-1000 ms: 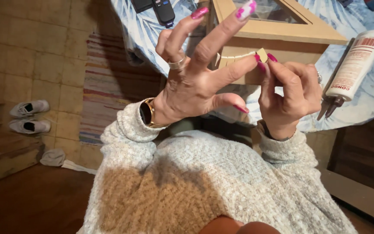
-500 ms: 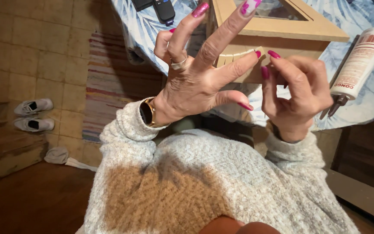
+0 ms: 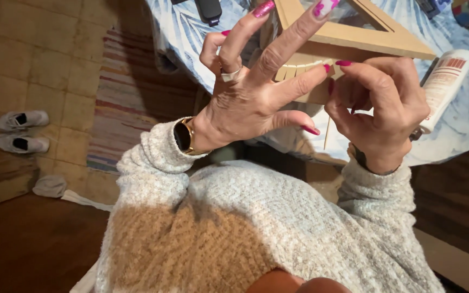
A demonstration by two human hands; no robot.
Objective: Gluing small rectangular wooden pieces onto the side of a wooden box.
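- Pair of white shoes [image 3: 21,130]: being left side by side on the tiled floor at the far left, a pale cloth [image 3: 50,185] lying near them; position unchanged across the last second.
- Striped rug [image 3: 128,103]: being seen on the floor between the shoes and the table edge.
- Dark remote-like object [image 3: 208,10]: being kept on the blue patterned tablecloth [image 3: 465,122] at the top, only partly in view.
- Left hand [image 3: 251,100]: being held raised with its fingers splayed wide and nothing enclosed; a ring and a wrist watch are being worn. Its thumb tip is being pressed toward the front edge of the wooden frame [image 3: 348,38], closer to the right hand's fingertips than a second ago.
- Wooden frame: being kept on the table behind both hands, a row of short pale wooden strips [image 3: 299,69] being shown along its front edge. The narrowed gap between the hands suggests that fine work on this edge is being continued.
- Thin wooden stick [image 3: 327,133]: being seen hanging down just below the pinch; whether it is being gripped cannot be told.
- Right hand [image 3: 378,108]: being held curled into a pinch at the frame's edge, what is pinched being hidden.
- White glue tube [image 3: 443,87]: being left lying on the tablecloth, just beyond the right hand.
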